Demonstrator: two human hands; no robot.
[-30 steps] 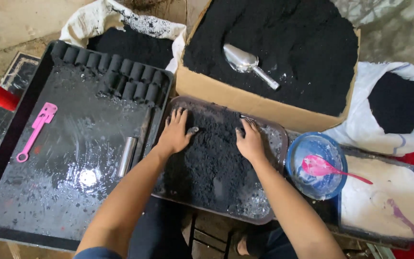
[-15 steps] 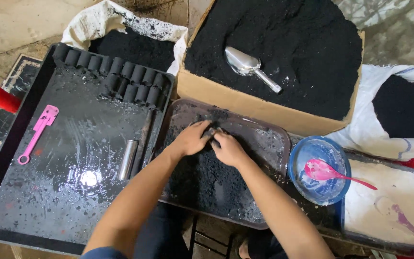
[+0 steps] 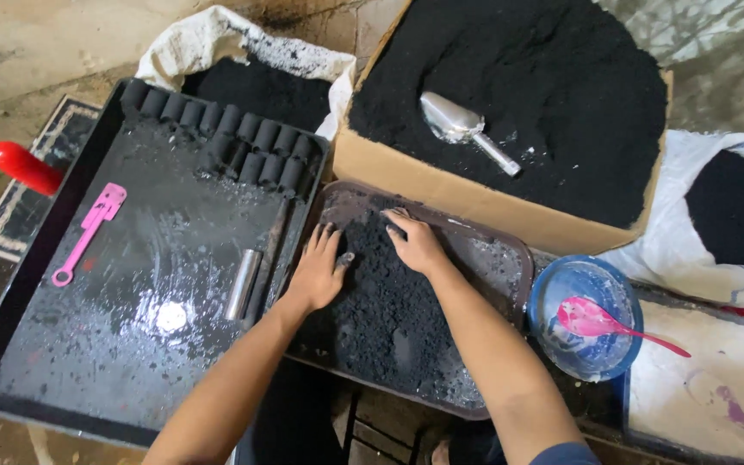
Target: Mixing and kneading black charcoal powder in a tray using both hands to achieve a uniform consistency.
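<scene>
A dark brown tray (image 3: 510, 250) in front of me holds a heap of black powder (image 3: 389, 310). My left hand (image 3: 319, 269) lies palm down on the left side of the heap, fingers spread. My right hand (image 3: 417, 241) presses flat on the powder at the far side of the tray, fingers pointing left. Neither hand holds anything. A large black tray (image 3: 53, 344) to the left carries rows of black cylinders (image 3: 234, 142) along its far edge, a metal tube (image 3: 242, 284) and a pink spatula (image 3: 88, 232).
A cardboard box (image 3: 475, 202) of black powder with a metal scoop (image 3: 462, 127) stands behind the tray. White sacks of powder sit at the back left (image 3: 217, 34) and right (image 3: 708, 250). A blue bowl (image 3: 592, 314) with a pink spoon is at my right.
My hands spread wide on the powder, came together near the tray's far middle, and have now moved a little apart again, flat on the heap.
</scene>
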